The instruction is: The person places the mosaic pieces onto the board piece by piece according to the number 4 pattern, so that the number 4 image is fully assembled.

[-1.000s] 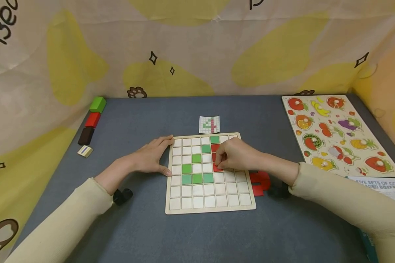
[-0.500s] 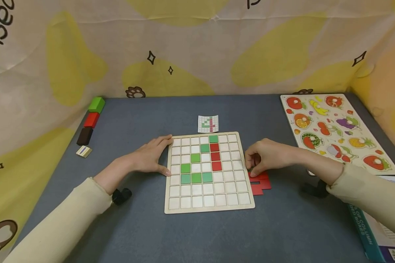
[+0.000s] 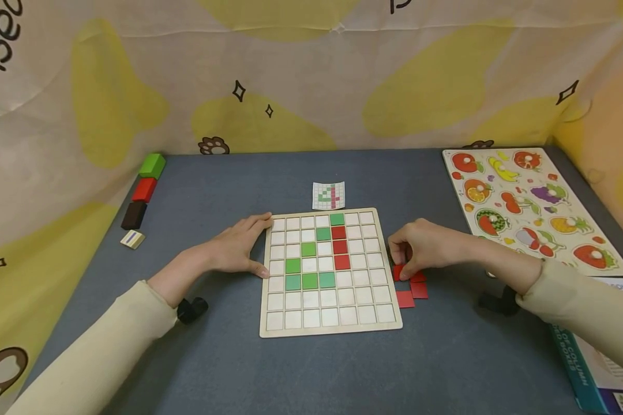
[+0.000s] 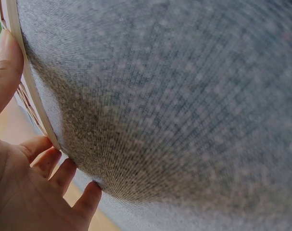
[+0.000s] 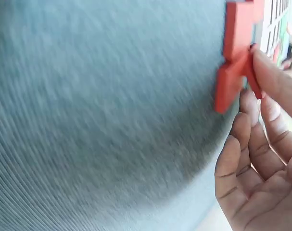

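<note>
Red tiles [image 3: 412, 289] lie between grid board [image 3: 330, 328] and fruit puzzle [image 3: 610, 262].

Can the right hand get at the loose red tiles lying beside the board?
Probably yes: the right hand already touches the red tiles right of the board, and nothing lies between.

Right hand [image 3: 426, 249] covers part of the red tiles [image 3: 411, 291], so its grip on them is unclear; the right wrist view is motion-blurred. Box [image 3: 597, 369] cut off at the frame's corner; card [image 3: 329, 195] pattern too small to read.
</note>
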The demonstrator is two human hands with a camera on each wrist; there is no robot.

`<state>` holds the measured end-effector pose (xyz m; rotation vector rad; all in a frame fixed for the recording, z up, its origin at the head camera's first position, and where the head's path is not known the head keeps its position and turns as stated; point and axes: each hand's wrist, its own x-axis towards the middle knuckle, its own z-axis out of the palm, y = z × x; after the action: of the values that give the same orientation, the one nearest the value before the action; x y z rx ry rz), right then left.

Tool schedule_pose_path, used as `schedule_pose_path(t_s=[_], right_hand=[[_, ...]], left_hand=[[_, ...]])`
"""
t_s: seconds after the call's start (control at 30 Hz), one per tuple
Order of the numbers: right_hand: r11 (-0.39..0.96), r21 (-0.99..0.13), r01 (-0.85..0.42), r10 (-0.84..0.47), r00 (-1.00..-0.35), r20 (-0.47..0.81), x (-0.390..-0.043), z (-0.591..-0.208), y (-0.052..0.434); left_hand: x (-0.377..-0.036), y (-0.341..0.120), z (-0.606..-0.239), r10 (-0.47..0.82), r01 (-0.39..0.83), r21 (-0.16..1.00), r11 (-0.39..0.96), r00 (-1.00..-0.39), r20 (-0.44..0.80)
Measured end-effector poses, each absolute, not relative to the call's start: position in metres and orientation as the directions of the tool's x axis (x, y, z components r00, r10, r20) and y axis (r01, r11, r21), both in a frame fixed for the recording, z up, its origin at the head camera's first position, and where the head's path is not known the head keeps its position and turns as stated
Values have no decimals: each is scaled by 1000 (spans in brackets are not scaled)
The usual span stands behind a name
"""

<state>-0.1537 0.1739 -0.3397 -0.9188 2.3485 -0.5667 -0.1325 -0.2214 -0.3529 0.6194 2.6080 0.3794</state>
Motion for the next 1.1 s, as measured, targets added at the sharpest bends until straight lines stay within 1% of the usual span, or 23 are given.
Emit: schedule_pose_path(t_s=[0.13,0.27,0.4,0.57,0.67,0.87,1.1], right_hand=[[675,-565,-475,-695,-668,-268,-159,-331,171],[644,-614,-457,-684,-703,-194,-156,-330,155],[596,-672,-439,-699,-695,-166,-145,-334,132],[549,-697,-461,-728,-674,-127,-133,-338,107],[551,-690,-470,-730,-672,-125,-129,-339,97],[593,-633,-497,-727,-668,-157,-125,-340,90],[599,-544,-587,-742,-663,-102,-120,-343,91]], left_hand=[[-133,-222,-354,479,361,355,862,-810,-338],[-132,-222,-353,477,359,354,863,-811,-340],[-132,-222,-353,475,355,357,864,-809,-347],[-132,-221,-353,473,354,355,866,-811,-345],[-132,-221,-352,470,350,355,867,-812,-347],[-131,-221,-351,471,352,353,867,-812,-346],[-132,-221,-353,473,356,353,865,-812,-343]])
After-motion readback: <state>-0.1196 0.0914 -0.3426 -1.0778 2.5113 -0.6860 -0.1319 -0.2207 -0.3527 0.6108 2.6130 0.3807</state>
